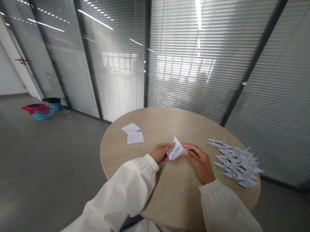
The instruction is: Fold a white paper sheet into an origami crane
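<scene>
Just below the centre of the frame, the left hand pinches the left side of a printed, partly folded paper, while the right hand holds its right-hand point between thumb and fingers. The step in hand looks like shaping a fold, and the next move seems to call for a steady left grip and a careful right-hand crease. Loose sheets lie left of centre on the round table; folded paper figures cluster at lower right.

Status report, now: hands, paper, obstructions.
Left hand and right hand holding folded paper. Print showing on it. Nothing blocking; paper cranes off right, flat sheets off left.
</scene>
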Available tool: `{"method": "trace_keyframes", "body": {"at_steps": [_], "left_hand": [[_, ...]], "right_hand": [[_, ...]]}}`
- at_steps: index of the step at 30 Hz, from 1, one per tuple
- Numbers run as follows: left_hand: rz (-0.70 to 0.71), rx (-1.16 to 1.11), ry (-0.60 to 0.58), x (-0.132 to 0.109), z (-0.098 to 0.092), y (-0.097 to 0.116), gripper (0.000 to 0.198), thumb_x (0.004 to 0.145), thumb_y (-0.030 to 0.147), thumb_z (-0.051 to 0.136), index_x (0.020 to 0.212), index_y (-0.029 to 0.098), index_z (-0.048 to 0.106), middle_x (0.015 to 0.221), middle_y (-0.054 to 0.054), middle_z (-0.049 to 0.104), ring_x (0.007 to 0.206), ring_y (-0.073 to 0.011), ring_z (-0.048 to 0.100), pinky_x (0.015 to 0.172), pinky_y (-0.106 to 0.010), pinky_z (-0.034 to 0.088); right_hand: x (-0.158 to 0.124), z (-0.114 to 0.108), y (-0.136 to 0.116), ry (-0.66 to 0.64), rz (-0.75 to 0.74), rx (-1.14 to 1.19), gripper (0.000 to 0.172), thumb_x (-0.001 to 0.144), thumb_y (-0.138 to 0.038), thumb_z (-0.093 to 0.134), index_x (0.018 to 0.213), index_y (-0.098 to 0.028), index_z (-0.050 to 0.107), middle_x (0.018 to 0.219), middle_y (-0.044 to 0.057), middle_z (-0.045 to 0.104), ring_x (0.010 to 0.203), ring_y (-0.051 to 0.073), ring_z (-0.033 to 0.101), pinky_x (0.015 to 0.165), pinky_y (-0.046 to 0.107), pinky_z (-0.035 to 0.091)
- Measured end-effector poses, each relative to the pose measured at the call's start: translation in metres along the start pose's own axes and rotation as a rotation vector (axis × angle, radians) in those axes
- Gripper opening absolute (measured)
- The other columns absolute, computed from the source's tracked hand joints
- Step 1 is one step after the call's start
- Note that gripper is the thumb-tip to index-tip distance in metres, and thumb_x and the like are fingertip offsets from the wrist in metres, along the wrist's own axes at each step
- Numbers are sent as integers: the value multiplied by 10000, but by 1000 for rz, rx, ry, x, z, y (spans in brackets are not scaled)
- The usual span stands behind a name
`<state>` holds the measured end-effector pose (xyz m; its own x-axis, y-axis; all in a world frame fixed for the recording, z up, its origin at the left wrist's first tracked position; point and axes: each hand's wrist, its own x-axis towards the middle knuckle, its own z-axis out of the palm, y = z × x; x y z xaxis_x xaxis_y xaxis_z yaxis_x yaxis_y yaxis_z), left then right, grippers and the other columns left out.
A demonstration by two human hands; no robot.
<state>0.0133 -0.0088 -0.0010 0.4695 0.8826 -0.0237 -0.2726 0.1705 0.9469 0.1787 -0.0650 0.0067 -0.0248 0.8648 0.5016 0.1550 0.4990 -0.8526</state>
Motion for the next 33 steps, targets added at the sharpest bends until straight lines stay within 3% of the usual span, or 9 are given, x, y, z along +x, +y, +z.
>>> {"method": "trace_keyframes", "body": {"at_steps": [7, 17, 20, 22, 26, 33], "left_hand": [[-1, -22, -20, 3, -2, -4, 394, 680, 400, 679, 894, 71, 648, 802, -113, 683, 636, -168, 632, 496, -243, 503], [-8, -100, 134, 0, 3, 3, 266, 751, 327, 626, 813, 69, 635, 717, -91, 669, 555, -134, 592, 452, -231, 498], [-3, -182, 150, -3, 6, 9, 374, 818, 427, 511, 914, 77, 605, 788, -114, 675, 658, -172, 642, 494, -250, 526], [-20, -202, 71, -6, 8, 11, 434, 813, 479, 489, 1003, 97, 570, 837, -125, 678, 692, -194, 659, 524, -273, 540], [-11, -147, 5, -9, 9, 11, 371, 721, 309, 671, 998, 106, 531, 835, -128, 684, 702, -199, 669, 561, -262, 542], [-24, -155, 114, -3, 6, 7, 144, 749, 186, 640, 807, 79, 563, 739, -112, 685, 628, -155, 662, 548, -221, 533]], "right_hand": [[0, 0, 2, 7, -4, -22, 219, 762, -372, 587, 883, -213, 676, 1045, 69, 634, 950, 203, 588, 764, 301, 500], [1, 0, 9, 21, -12, -79, 203, 733, -375, 619, 832, -211, 688, 1048, 71, 620, 948, 208, 581, 719, 294, 503], [2, -2, 13, 100, -14, -94, 216, 730, -392, 615, 821, -208, 681, 1039, 64, 621, 810, 175, 607, 693, 302, 503], [3, -4, 16, 188, -3, -102, 233, 734, -405, 606, 832, -204, 673, 1041, 64, 620, 737, 160, 606, 664, 308, 505], [4, -7, 21, 287, -18, -159, 253, 735, -417, 598, 842, -200, 672, 1055, 81, 605, 871, 211, 593, 672, 328, 512], [3, -6, 21, 188, -43, -264, 226, 750, -419, 595, 822, -220, 678, 1083, 82, 562, 1018, 238, 533, 773, 356, 491]]}}
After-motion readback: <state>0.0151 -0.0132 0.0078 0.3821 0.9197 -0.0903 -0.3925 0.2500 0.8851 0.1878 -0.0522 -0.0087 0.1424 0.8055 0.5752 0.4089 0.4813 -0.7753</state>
